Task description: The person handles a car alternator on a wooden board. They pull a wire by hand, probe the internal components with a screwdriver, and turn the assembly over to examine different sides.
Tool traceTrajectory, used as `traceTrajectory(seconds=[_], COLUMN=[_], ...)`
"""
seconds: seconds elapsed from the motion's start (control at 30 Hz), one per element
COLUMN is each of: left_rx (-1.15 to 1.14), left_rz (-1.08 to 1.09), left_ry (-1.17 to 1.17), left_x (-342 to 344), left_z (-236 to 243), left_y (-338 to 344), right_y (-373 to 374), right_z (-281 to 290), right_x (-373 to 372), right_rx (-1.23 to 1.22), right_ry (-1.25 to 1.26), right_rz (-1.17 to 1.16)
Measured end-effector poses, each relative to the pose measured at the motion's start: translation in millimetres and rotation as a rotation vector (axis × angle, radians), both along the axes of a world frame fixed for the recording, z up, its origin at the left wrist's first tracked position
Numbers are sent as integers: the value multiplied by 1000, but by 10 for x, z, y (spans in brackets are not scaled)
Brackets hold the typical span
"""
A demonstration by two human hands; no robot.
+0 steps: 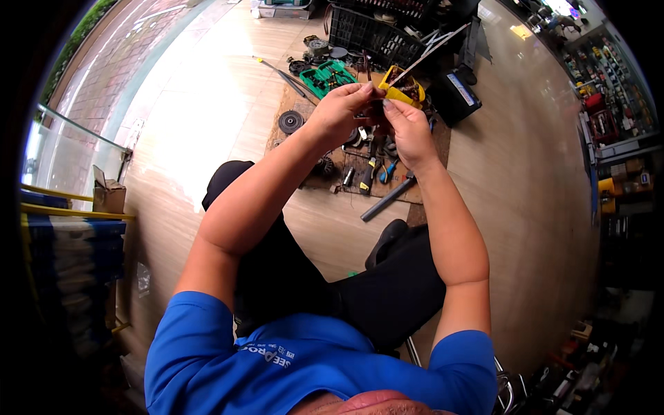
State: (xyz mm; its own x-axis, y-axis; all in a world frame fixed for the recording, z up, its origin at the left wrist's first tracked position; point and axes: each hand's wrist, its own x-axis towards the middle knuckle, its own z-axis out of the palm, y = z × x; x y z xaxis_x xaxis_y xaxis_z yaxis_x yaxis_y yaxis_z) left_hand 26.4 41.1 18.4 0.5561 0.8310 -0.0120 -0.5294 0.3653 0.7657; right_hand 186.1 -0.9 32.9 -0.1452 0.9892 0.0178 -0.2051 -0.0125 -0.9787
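Both my hands are raised close together over a work board (282, 111) on the floor. My left hand (339, 111) is closed, its thumb and fingertips pinching a small dark reddish-brown part (373, 119). From the other side my right hand (413, 136) pinches the same part, thumb uppermost. Fingers cover most of it, so its exact kind is hidden. Just beyond the hands stand a yellow bin (413, 92) of coppery-brown pieces and an opened green tool case (325, 77). A round black pulley-like wheel (290, 122) lies left of my left hand.
Blue-handled pliers (389, 171) and a grey metal tube (387, 198) lie on the near side of the board. A black battery-like box (453, 97) stands to the right. Black crates (373, 36) are behind. Stacked goods (72, 256) line the left, stocked shelves (615, 90) the right.
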Motion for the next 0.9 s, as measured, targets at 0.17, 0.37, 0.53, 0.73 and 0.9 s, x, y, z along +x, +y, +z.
traceTrajectory(seconds=[0.17, 0.37, 0.53, 0.73, 0.9], left_rx=[51, 24, 509, 1399, 1517], left_rz=[-142, 72, 798, 845, 651], left_ry=[-14, 117, 623, 1132, 1237], left_x=[3, 58, -88, -157, -118], left_z=[-105, -5, -24, 351, 242], left_y=[38, -15, 173, -96, -82], right_y=[-13, 9, -7, -8, -32], right_z=[-18, -27, 116, 112, 142], right_x=[-37, 43, 53, 121, 87], right_rx=[-107, -90, -80, -23, 32], right_ry=[168, 59, -214, -326, -413], right_rz=[42, 11, -118, -138, -104])
